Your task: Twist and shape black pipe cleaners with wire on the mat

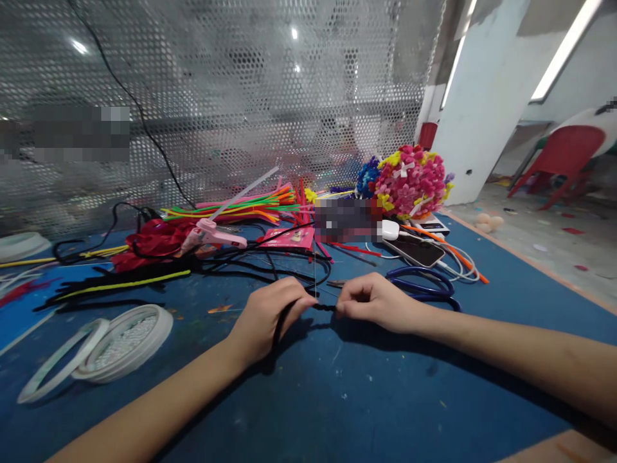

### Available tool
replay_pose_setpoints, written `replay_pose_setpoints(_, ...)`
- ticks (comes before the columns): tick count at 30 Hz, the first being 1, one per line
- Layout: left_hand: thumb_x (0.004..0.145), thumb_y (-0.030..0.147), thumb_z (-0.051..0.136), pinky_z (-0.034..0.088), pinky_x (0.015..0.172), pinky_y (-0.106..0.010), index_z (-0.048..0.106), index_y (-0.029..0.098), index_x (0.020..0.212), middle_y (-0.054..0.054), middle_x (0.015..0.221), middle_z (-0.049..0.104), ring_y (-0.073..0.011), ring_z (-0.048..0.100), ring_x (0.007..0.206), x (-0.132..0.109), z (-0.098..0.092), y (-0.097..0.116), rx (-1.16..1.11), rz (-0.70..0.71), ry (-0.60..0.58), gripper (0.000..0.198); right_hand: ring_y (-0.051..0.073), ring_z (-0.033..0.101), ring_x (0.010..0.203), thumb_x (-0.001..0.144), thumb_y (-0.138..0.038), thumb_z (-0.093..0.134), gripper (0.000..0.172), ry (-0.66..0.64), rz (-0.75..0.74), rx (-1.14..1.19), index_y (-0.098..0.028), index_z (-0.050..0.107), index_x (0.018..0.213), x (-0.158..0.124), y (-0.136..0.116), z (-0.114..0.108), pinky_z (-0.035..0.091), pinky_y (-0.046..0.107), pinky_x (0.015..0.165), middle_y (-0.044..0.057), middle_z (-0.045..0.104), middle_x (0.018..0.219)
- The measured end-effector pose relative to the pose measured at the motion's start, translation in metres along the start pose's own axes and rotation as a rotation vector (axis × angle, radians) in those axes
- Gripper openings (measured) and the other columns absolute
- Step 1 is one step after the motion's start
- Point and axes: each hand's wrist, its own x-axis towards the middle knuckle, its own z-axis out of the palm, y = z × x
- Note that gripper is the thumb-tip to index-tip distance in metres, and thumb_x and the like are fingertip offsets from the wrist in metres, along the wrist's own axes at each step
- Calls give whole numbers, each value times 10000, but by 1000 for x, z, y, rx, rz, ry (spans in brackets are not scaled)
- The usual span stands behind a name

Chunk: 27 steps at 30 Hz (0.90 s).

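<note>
A short twisted length of black pipe cleaner (324,307) spans the gap between my two hands, just above the blue table. My left hand (274,312) pinches one end between thumb and finger, and a black tail hangs below its palm. On the other side my right hand (371,302) is closed on the opposite end, fingers curled in. Beyond the right fingers lie blue-handled scissors (424,283), their tips partly hidden by that hand. A pink glue gun (212,235) with a clear stick rests farther off to the left.
Left on the table (385,411) are white tape rolls (139,341) and black pipe cleaners (110,283). Colourful pipe cleaners (255,206) lie at the back. A pink flower bouquet (412,183), a phone (417,249) and white cables stand or lie back right, before a perforated metal screen (270,116).
</note>
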Motion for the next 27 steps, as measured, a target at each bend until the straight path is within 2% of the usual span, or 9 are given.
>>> replay_pose_setpoints(5,813,321,565,323,490,-196,536,145,522,44,490,450,-81,410,472,8,3,11,-34,-381,45,341,65,389,497,696,-198,552,109,14,4,-25,-134,588,616,-1,-1,1,288,190,475,-46,488,534)
replay_pose_setpoints(7,774,386,590,277,457,-202,488,148,470,57,449,379,-74,350,446,10,4,11,-113,-519,35,400,64,383,494,698,-198,556,111,15,7,-37,-136,584,610,-1,-1,1,283,190,470,-50,477,530)
replay_pose_setpoints(9,760,427,586,266,443,-202,468,153,461,60,429,367,-73,335,433,11,4,9,-276,-639,6,423,63,379,493,701,-200,556,114,20,11,-38,-135,583,611,-1,-1,1,281,189,468,-51,471,528)
replay_pose_setpoints(12,753,486,570,260,425,-199,488,155,490,57,417,387,-74,334,414,10,3,4,-531,-738,-28,431,64,383,499,704,-207,558,117,25,8,-31,-129,585,622,-1,-1,0,291,189,477,-46,480,534)
replay_pose_setpoints(15,811,545,458,222,408,-194,605,145,626,59,430,360,-74,317,403,8,3,-2,-674,-779,-62,465,67,393,507,716,-215,549,130,24,-5,-23,-127,585,628,0,-1,0,305,191,490,-39,492,543)
replay_pose_setpoints(17,859,533,370,225,408,-193,667,144,759,47,477,389,-75,331,415,8,1,-5,-673,-765,-81,500,67,398,509,724,-214,540,134,29,-16,-18,-128,583,630,0,-1,-1,312,191,496,-38,493,546)
replay_pose_setpoints(19,863,481,411,283,434,-195,694,158,847,17,588,484,-81,403,472,8,-2,-5,-553,-673,-112,430,66,393,503,727,-214,537,138,31,-18,-20,-130,584,629,0,-1,-1,313,190,494,-41,485,539)
replay_pose_setpoints(23,799,313,580,416,596,-218,688,198,957,-22,817,594,-119,539,660,8,-7,-1,-133,-332,-224,224,65,390,497,724,-202,537,130,23,-15,-37,-133,587,626,0,0,0,305,186,482,-43,482,534)
replay_pose_setpoints(27,822,162,476,443,698,-240,654,177,975,-41,854,586,-145,573,760,4,-11,2,155,-69,-311,235,64,400,509,715,-181,534,112,21,-27,-42,-134,579,623,-1,2,1,299,182,483,-42,496,550)
